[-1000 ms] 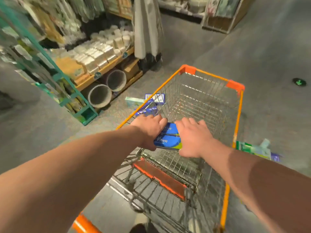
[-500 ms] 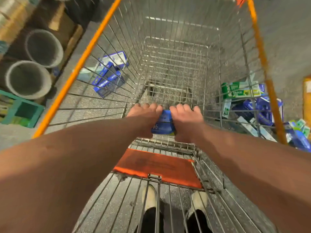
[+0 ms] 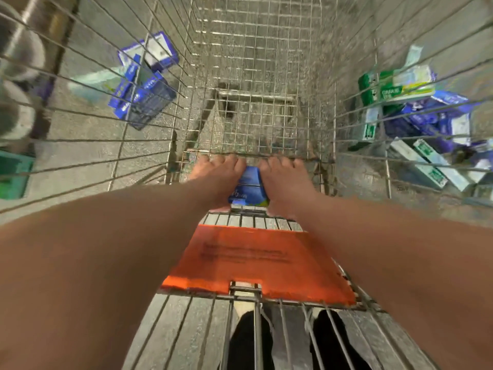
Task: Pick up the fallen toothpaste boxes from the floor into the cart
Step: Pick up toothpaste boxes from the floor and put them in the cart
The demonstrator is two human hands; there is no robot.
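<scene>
Wire cart (image 3: 248, 76) walls (boxes (image 3: 144, 89) beyond)

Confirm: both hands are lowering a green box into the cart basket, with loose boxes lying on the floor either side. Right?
Not quite. The box held between the left hand and right hand is blue, not green; the head view shows it. The rest holds: it is inside the cart basket, with floor boxes on the left and right.

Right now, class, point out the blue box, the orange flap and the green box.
blue box (image 3: 249, 182): head view, top face between the hands.
orange flap (image 3: 256, 260): head view, flat centre.
green box (image 3: 392, 89): head view, printed side.
</scene>
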